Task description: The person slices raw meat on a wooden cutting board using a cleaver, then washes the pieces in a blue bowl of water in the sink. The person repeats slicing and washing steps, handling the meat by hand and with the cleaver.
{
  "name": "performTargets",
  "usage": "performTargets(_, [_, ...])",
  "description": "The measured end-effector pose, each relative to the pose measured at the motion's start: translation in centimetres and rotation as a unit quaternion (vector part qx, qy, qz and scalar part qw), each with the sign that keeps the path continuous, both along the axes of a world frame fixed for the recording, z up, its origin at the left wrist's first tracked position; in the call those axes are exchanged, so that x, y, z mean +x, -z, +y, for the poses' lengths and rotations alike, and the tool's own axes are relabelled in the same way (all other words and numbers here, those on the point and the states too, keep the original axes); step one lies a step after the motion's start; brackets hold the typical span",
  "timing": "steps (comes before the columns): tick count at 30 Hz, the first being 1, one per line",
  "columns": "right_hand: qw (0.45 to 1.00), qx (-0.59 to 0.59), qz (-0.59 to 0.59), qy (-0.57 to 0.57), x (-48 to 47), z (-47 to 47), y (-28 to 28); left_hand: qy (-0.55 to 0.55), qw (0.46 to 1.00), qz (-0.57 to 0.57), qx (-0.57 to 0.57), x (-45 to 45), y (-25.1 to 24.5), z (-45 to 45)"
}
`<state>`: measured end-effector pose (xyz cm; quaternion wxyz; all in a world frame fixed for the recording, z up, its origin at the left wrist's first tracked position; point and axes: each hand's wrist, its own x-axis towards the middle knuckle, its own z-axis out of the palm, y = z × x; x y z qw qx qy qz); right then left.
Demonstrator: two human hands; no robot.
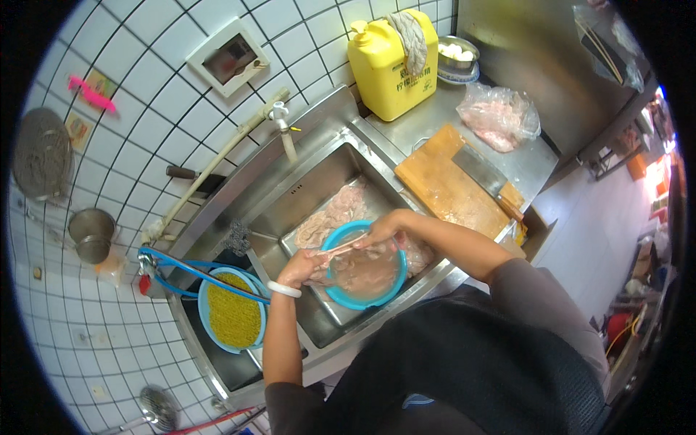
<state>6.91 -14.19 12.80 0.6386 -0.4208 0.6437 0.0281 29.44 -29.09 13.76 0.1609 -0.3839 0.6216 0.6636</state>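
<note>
Between my left hand (302,267) and my right hand (385,227) a pale strip of what looks like raw intestine (342,248) is stretched, pinched at both ends. It passes over the far side of a blue plastic basin (403,272), which holds cloudy water with more pale pieces (370,277) in it. The basin stands in the right bowl of a stainless steel sink (326,334). Beyond it on the sink's bottom lies a heap of similar raw pieces (331,215). More raw meat (416,255) lies to the basin's right, partly hidden by my right forearm.
A cleaver (478,169) rests on a wooden cutting board (435,179) beside a plastic bag of meat (500,117). A yellow jug (391,81) stands behind. In the left sink bowl sits a basin of yellow-green grains (234,315), crossed by a blue hose (206,272). A tap (283,125) overhangs the sink.
</note>
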Motion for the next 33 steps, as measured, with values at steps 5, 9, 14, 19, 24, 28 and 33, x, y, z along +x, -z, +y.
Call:
performTargets(5, [0.974,-0.113,0.085,-0.175,-0.7,0.5,-2.5,-0.007,0.999,0.027,-0.031,-0.9,-2.5,0.7])
performTargets(9, [0.92,-0.361,0.061,-0.137,-1.5,1.2,-2.7,-0.031,0.998,0.054,-0.004,-1.0,-5.9,0.3])
performTargets(14, [0.757,-0.62,-0.093,0.183,1.4,-1.4,-1.6,-0.034,0.975,0.215,0.037,-2.9,-9.2,-0.8])
performTargets(19, [0.816,-0.52,-0.097,0.233,4.5,-6.9,2.9,0.017,0.975,0.217,0.036,-4.8,-12.2,-2.9])
performTargets(24, [0.85,-0.506,0.067,0.131,1.5,-6.9,12.3,-0.05,0.974,0.22,0.009,-4.0,-12.7,-4.8])
performTargets(28, [0.931,-0.315,0.168,0.07,-2.1,-3.2,19.7,-0.108,0.963,0.247,0.01,-5.0,-11.4,-6.2])
performTargets(33, [0.938,-0.226,0.166,0.203,-3.6,2.0,25.2,-0.175,0.953,0.247,-0.011,-6.2,-11.9,-10.4])
